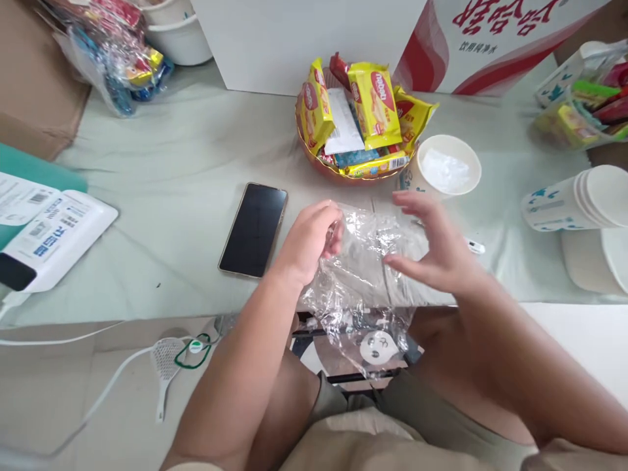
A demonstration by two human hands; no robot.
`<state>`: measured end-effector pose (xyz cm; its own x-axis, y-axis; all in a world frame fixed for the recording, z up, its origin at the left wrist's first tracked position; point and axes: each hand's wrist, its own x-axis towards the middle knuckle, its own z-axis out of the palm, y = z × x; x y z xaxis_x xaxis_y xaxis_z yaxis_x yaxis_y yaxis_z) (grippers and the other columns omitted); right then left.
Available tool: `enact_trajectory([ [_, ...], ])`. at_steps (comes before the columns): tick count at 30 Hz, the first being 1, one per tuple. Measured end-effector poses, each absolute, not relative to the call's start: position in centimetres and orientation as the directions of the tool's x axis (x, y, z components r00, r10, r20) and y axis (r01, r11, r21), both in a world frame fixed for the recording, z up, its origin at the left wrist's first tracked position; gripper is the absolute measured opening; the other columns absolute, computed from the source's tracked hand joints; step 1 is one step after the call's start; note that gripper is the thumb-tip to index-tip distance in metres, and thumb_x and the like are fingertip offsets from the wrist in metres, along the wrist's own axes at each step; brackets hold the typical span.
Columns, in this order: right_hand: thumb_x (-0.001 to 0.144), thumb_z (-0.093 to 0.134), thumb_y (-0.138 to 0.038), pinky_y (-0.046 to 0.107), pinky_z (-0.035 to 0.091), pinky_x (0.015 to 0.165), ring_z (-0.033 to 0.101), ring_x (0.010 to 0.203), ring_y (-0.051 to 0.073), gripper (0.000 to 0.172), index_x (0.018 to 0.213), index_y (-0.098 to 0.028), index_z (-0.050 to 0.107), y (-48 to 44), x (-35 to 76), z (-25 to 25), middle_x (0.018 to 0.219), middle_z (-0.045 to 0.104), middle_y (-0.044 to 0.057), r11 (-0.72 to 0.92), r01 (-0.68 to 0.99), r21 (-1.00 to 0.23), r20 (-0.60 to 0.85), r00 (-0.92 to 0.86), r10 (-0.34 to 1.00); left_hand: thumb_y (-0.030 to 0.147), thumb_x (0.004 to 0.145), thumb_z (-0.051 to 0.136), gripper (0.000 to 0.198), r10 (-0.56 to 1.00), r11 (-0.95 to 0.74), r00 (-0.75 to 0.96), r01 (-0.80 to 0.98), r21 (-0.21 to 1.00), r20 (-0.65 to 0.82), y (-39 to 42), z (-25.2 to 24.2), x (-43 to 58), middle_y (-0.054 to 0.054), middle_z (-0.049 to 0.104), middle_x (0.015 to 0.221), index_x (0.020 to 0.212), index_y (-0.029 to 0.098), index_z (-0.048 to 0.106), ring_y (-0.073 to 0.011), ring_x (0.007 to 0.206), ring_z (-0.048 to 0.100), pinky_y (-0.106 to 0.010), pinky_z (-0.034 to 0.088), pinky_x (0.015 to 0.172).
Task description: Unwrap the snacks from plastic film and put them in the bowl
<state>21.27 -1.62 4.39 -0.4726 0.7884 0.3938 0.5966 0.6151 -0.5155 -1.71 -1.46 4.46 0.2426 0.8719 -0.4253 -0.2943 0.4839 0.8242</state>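
Note:
A clear, crinkled plastic bag (360, 261) lies over the table's front edge, its lower part hanging above the lap. My left hand (314, 239) is at the bag's upper left side, fingers curled and closed on its plastic. On the right, my right hand (432, 248) is spread with thumb and fingers apart, over the bag's right side, holding nothing. A black phone (253, 230) lies left of my left hand. Beyond the hands stands a bowl (333, 173) heaped with yellow snack packs (375, 104). Beside it is a paper cup (449, 165) with white crumpled material inside.
Stacked paper cups (579, 199) and a white tub (596, 258) are at the right, below a container of snacks (579, 118). A white device (59, 235) with a cable is at the left. White boxes (314, 42) line the back. A small white object (475, 246) lies by my right hand.

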Motion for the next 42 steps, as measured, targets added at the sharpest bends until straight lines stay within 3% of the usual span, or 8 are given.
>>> enact_trajectory([
  [2,0.082,0.079,-0.054,0.050,0.057,0.101,0.064,0.130,0.033,0.082,0.148,-0.019,0.046,-2.9,21.1,2.1,0.141,0.064,0.019,0.605,0.581,-0.544,0.363,-0.487,0.794,0.026,0.082,0.057,0.018,0.818,0.544,0.375,-0.254,0.800,-0.437,-1.5,4.7,-1.7,0.006,0.048,0.058,0.069,0.021,0.046,-0.0043,0.041,0.047,-0.020,0.021,0.040],
  [6,0.092,0.064,-0.029,0.031,0.054,0.068,0.066,0.064,0.015,0.012,0.101,-0.022,0.069,-3.2,20.5,0.7,0.074,0.071,0.000,0.525,0.584,-0.619,0.308,-0.434,0.846,0.029,0.084,0.061,0.021,0.762,0.531,0.469,-0.058,0.845,-0.446,-1.5,4.7,-1.6,0.004,0.055,0.061,0.068,0.020,0.050,-0.0065,0.044,0.053,-0.021,0.030,0.041],
  [8,0.094,0.057,-0.027,0.026,0.043,0.055,0.052,0.049,0.010,0.018,0.080,-0.021,0.065,-3.0,20.7,1.1,0.055,0.058,-0.004,0.437,0.599,-0.671,0.272,-0.349,0.897,0.028,0.082,0.065,0.019,0.816,0.460,0.389,0.010,0.888,-0.427,-1.3,4.3,-1.7,0.003,0.057,0.062,0.068,0.019,0.053,-0.0078,0.049,0.056,-0.022,0.038,0.046],
  [17,0.091,0.060,-0.034,0.027,0.031,0.049,0.043,0.049,0.012,0.021,0.074,-0.021,0.062,-3.4,23.7,1.4,0.052,0.046,-0.004,-0.001,0.496,-0.868,0.060,0.108,0.992,0.046,0.067,0.082,0.050,0.925,0.159,0.283,0.319,0.934,-0.254,-1.8,3.2,-0.7,-0.009,0.071,0.122,0.106,0.021,0.065,-0.0267,0.113,0.069,-0.037,0.059,0.088],
  [22,0.091,0.061,-0.030,0.027,0.031,0.049,0.042,0.049,0.011,0.019,0.074,-0.021,0.062,-3.8,25.1,1.9,0.053,0.044,-0.004,-0.057,0.468,-0.882,0.022,0.162,0.987,0.025,0.074,0.072,0.013,0.980,-0.110,0.197,0.658,0.745,-0.030,-2.9,2.1,1.4,-0.008,0.076,0.107,0.074,0.020,0.060,-0.0239,0.095,0.070,-0.041,0.056,0.089],
  [28,0.090,0.063,-0.027,0.025,0.028,0.049,0.038,0.048,0.009,0.021,0.070,-0.020,0.062,-4.0,25.9,2.8,0.051,0.043,-0.004,-0.150,0.484,-0.862,-0.094,0.136,0.986,0.026,0.086,0.066,0.016,0.999,0.048,0.004,0.376,0.926,-0.053,-1.3,2.1,0.3,0.001,0.067,0.071,0.075,0.023,0.055,-0.0135,0.064,0.064,-0.028,0.054,0.062],
  [34,0.088,0.062,-0.030,0.025,0.023,0.044,0.031,0.043,0.008,0.018,0.073,-0.019,0.064,-3.9,25.8,3.1,0.048,0.041,-0.006,-0.219,0.452,-0.865,-0.214,0.064,0.975,0.020,0.081,0.070,0.015,0.872,0.412,0.236,0.115,0.904,-0.428,-0.3,3.7,-2.4,0.006,0.042,0.052,0.073,0.021,0.057,-0.0046,0.042,0.035,-0.020,0.025,0.043],
  [42,0.086,0.069,-0.034,0.022,0.019,0.037,0.029,0.038,0.006,0.019,0.075,-0.020,0.063,-4.0,24.8,2.9,0.046,0.037,-0.008,-0.253,0.356,-0.900,-0.242,0.077,0.967,0.039,0.070,0.083,0.050,0.933,0.248,0.235,0.123,0.961,-0.271,-1.2,3.0,-3.3,-0.001,0.064,0.097,0.113,0.029,0.058,-0.0156,0.085,0.064,-0.026,0.049,0.068],
])
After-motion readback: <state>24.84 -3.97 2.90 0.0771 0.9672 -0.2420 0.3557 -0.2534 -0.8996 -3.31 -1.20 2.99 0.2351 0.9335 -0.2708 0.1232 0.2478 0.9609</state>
